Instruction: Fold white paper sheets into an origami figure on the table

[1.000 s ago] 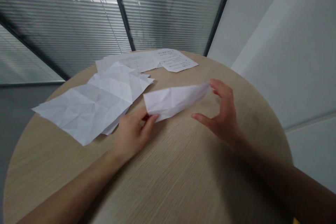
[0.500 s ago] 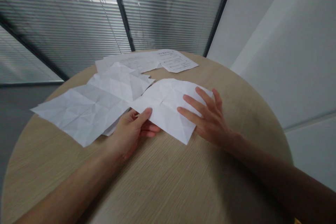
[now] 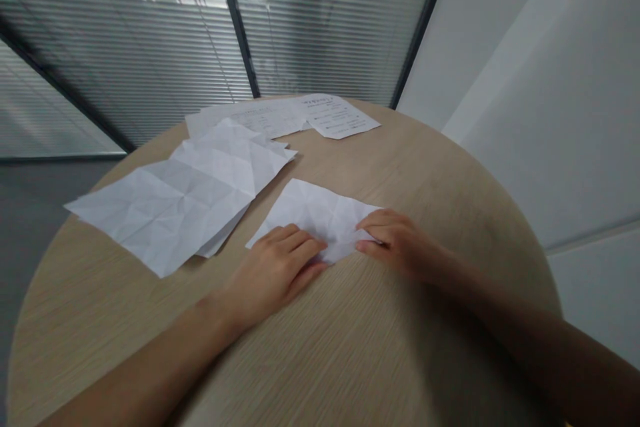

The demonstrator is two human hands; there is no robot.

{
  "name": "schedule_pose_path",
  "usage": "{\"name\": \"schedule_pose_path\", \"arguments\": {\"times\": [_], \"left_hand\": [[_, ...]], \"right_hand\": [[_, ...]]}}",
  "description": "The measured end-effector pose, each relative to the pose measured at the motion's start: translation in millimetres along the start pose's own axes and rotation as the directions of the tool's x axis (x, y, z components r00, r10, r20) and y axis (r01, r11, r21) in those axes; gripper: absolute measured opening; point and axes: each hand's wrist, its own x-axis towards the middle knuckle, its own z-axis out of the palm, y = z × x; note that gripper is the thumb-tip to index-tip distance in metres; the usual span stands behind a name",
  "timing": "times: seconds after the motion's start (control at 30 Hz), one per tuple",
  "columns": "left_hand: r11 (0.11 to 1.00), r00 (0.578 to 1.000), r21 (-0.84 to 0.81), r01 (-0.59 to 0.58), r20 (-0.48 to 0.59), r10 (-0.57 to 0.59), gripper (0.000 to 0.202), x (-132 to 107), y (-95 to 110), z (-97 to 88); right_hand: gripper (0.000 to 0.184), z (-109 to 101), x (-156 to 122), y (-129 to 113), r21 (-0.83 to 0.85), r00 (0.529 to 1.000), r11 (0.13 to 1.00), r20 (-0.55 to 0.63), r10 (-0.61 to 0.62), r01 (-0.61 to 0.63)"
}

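A creased white sheet of paper [image 3: 315, 207] lies on the table in front of me, between my two hands. Over its near left edge rests my left hand [image 3: 287, 263], fingers curled on top and thumb along the near edge. My right hand [image 3: 393, 240] pinches the sheet's right end between thumb and fingers. Both hands hide parts of the near edge, so I cannot tell fully how the paper is folded there.
Left of my hands lie several creased white sheets [image 3: 175, 207], overlapping one another. Printed papers [image 3: 340, 117] are at the far edge of the round wooden table [image 3: 320, 360]. Window blinds [image 3: 320, 27] stand beyond, and a white wall [image 3: 565, 100] is on the right.
The sheet has come down flat onto the table, nearer to me and away from the pile. My left hand has turned palm down over it; my right hand's spread fingers have closed on its right end.
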Motion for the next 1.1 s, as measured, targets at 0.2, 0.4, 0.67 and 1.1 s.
{"name": "schedule_pose_path", "arguments": {"times": [0.2, 0.4, 0.67, 1.1], "left_hand": [[0.997, 1.000, 0.075, -0.009, -0.008, 0.010, 0.024, 1.9, 2.6, 6.3], [0.998, 0.990, 0.018, -0.054, 0.128, 0.052, 0.033, 1.4, 3.8, 3.7], [0.994, 0.955, -0.086, -0.060, 0.285, 0.082, 0.065, -3.7, 12.0, -6.6], [0.976, 0.976, 0.111, -0.185, 0.136, 0.169, 0.051, -9.3, -13.5, -25.0]], "right_hand": [[0.025, 10.3, 6.6, -2.9, -0.078, 0.974, 0.975, -0.109, 0.199, -0.209], [0.012, 8.8, 8.3, -17.7, -0.320, 0.972, 0.921, -0.147, 0.185, -0.224], [0.020, 9.2, 7.6, -39.9, -0.298, 0.970, 0.926, -0.010, 0.241, -0.233], [0.038, 4.7, 5.4, -16.2, -0.081, 0.991, 0.989, 0.040, 0.130, -0.127]]}}
